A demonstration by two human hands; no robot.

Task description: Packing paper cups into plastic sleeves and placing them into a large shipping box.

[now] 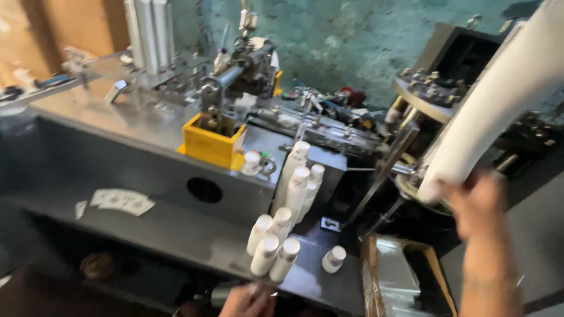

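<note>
1. The right hand is raised at the right of the view, its fingers wrapped around the lower end of a long white stack of nested paper cups. The stack slants up and away from the hand toward the top right corner.
2. The left hand sits low at the bottom edge, blurred. It is just below a cluster of short white paper cup stacks, and I cannot tell whether its fingers are parted or closed, or whether they touch anything.
3. Those short stacks lie tilted on the grey metal worktop, leaning against one another. More of them rise in a row up and away from the left hand, toward a grey metal cup-forming machine.
4. 1 single white paper cup lies apart, between the 2 hands, on the same worktop.
5. Just below the right hand, at the bottom right, stands an open brown cardboard box lined with clear plastic film.
6. Beyond the left hand, a yellow rectangular plastic tray is fixed to the machine's upper deck.
7. Far to the left of the left hand, flat white fan-shaped paper blanks lie on the worktop.
</note>
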